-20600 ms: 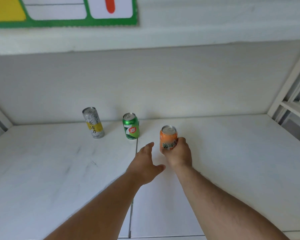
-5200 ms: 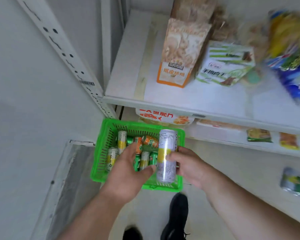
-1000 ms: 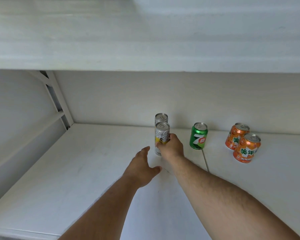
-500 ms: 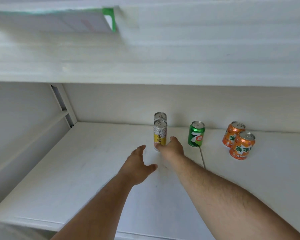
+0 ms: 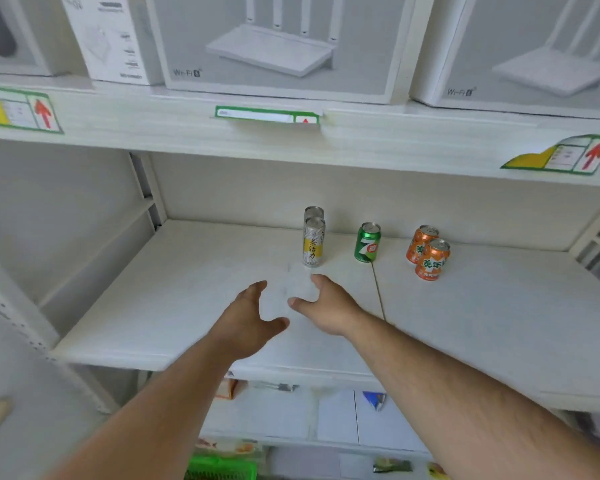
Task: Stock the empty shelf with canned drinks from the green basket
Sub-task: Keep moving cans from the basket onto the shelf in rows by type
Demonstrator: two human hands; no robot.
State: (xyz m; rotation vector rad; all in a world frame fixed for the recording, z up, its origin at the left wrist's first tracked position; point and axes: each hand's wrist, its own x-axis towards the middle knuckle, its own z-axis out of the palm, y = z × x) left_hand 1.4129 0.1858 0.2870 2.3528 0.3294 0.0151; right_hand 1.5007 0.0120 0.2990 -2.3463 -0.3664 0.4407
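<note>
On the white shelf (image 5: 160, 306) a tall silver-and-yellow can (image 5: 313, 242) stands upright, with a second one (image 5: 313, 213) right behind it. To their right stand a green can (image 5: 367, 242) and two orange cans, one in front (image 5: 432, 259) and one behind (image 5: 422, 242). My right hand (image 5: 328, 304) hovers just in front of the silver can, fingers relaxed, holding nothing. My left hand (image 5: 252, 317) floats beside it, also relaxed and holding nothing. A corner of the green basket (image 5: 220, 467) shows at the bottom edge, below the shelf.
Router boxes (image 5: 274, 43) fill the shelf above, with green-framed price tags (image 5: 267, 115) on its edge. Shelf uprights stand at the left (image 5: 146, 188) and far right. Lower shelves hold snack packets (image 5: 374, 400). The shelf's left half and front right are bare.
My right hand has let go of the front silver can and drawn back toward me. The view has pulled back and tilted up, showing the shelf above and the basket below.
</note>
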